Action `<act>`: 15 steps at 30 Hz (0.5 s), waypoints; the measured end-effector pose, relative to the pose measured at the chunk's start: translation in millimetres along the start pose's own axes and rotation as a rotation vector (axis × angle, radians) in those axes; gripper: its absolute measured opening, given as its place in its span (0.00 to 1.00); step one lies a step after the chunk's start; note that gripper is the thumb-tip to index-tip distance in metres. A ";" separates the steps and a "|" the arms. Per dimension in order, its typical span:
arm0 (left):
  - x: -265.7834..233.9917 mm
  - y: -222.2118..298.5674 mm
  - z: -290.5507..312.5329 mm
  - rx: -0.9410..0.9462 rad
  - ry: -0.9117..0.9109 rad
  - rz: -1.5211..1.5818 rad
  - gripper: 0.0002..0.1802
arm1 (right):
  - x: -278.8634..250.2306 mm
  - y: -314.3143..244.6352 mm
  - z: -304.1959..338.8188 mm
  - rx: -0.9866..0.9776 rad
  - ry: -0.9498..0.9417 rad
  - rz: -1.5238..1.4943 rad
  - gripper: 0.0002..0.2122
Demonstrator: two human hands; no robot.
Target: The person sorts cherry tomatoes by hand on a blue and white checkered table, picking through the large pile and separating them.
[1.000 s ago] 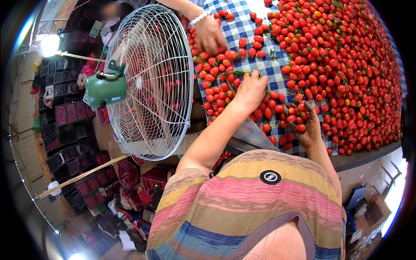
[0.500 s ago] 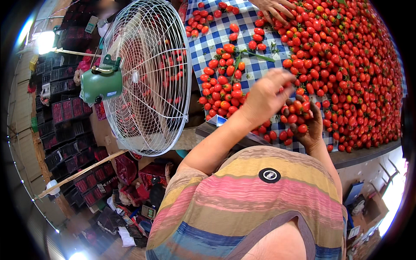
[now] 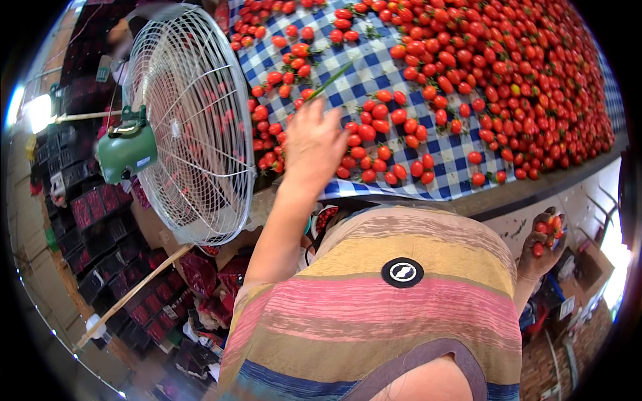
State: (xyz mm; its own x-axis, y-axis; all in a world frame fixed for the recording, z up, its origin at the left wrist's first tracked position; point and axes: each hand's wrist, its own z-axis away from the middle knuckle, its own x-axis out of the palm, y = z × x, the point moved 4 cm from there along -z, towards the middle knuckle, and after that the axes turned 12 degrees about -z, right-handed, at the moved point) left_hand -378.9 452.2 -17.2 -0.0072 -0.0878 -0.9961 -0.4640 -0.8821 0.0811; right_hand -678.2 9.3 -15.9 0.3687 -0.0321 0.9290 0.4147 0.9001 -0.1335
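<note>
Blurred by motion, my left hand (image 3: 313, 146) reaches over the left part of the table with its fingers spread, above loose cherry tomatoes (image 3: 366, 134). A thin green leaf strip (image 3: 332, 80) lies at its fingertips; whether they touch it I cannot tell. Off the table's near edge on the right, my right hand (image 3: 540, 250) is turned up, its dirt-darkened fingers curled around a few red cherry tomatoes (image 3: 550, 228). A large heap of cherry tomatoes (image 3: 528, 87), many with green stems, covers the right side of the blue-and-white checked cloth (image 3: 435, 175).
Close on the left stands a wire-caged fan (image 3: 184, 127) with a green motor (image 3: 127, 155). Stacked dark crates (image 3: 100, 204) holding red contents fill the floor beyond it. A pole (image 3: 134, 297) slants below the fan. At the lower right is a cardboard box (image 3: 592, 267).
My hands have parted: the right swung rightward off the table with tomatoes, the left moved left over loose ones. The view shifted. Another hand at the far edge is out of view.
</note>
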 end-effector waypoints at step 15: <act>4.3 59.5 -46.1 0.317 -0.128 0.107 0.14 | -45.9 -80.9 -0.5 -0.702 0.585 1.268 0.23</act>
State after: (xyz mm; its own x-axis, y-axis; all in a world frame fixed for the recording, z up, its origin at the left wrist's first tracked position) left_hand -365.7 378.0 -15.1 -0.1720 -0.0952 -0.9805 -0.7061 -0.6821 0.1901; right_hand -728.3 -62.3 -47.9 0.9561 0.2536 -0.1469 -0.1769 0.0996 -0.9792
